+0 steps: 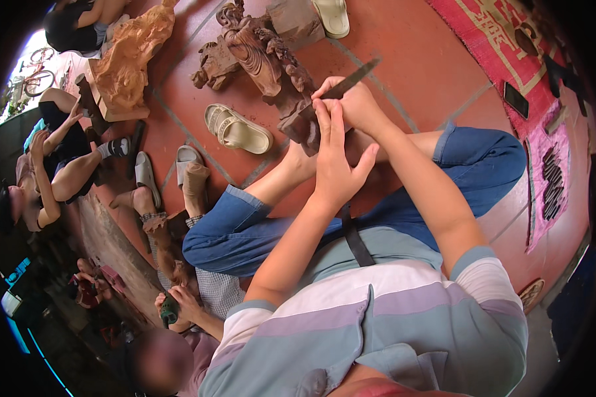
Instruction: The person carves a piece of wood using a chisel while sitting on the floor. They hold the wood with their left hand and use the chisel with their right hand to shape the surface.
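Observation:
A reddish-brown wood carving of a robed figure [258, 63] lies tilted on the floor in front of me, its base toward my crossed legs. My right hand [356, 106] is closed round a dark flat file-like tool [352, 78]; one tapered end sticks out up and to the right. The tool's other end is hidden by my fingers at the carving's base [299, 126]. Fingers stretched out and thumb apart, my left hand [338, 162] rests beside the base. Its fingertips meet the right hand's fingers near the tool.
Beige sandals [237, 129] lie on the tiled floor [417, 59] left of the carving. A wood block [295, 20] stands behind it. Farther left are a large orange-brown carving [129, 56] and seated people, one holding a green tool [169, 309]. A phone [515, 100] lies by the red mat [487, 40].

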A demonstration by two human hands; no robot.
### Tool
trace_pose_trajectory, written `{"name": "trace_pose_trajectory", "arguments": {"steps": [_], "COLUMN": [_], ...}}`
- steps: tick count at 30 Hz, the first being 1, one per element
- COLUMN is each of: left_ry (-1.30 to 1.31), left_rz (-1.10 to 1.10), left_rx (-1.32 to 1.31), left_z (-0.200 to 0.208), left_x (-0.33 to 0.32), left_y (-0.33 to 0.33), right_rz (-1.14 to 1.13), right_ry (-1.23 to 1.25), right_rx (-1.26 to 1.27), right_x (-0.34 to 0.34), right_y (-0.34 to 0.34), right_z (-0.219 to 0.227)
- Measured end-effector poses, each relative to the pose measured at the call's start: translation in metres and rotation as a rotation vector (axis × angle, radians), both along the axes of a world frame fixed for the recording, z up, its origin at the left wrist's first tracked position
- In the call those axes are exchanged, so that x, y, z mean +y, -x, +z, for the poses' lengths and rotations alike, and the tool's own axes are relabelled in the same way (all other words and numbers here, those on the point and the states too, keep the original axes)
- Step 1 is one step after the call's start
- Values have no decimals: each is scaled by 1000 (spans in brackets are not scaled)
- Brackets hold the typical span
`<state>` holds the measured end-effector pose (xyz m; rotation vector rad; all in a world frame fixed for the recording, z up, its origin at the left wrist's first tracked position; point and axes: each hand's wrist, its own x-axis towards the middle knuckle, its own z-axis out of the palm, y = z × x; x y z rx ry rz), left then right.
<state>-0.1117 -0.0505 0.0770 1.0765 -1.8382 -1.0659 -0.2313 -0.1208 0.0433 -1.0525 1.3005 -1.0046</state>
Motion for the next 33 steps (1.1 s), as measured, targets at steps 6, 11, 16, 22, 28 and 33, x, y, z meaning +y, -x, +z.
{"name": "trace_pose_trajectory", "arguments": {"steps": [6,11,16,22,28,33], "left_ry": [163,88,141,212,-2,184], "left_rz": [15,-30,-42,-17,-96,-33], "left_rx": [-179,-101,-116,-103,5,-99], "left_z": [0,1,-1,8,-7,-3], "left_x": [4,-6,4,17,-12,16], "left_y": [-10,-11,-10,-18,-10,-14], "right_rz": [141,26,92,132,-65,133], "right_ry": [51,-17,-25,73,-171,23], "right_rx": [276,-111,110,232,-338,287], "right_x": [5,1,5,21,7,20], "right_y": [-2,0,-6,-5,8,-5], "right_z": [-5,-2,5,10,-1,2]}}
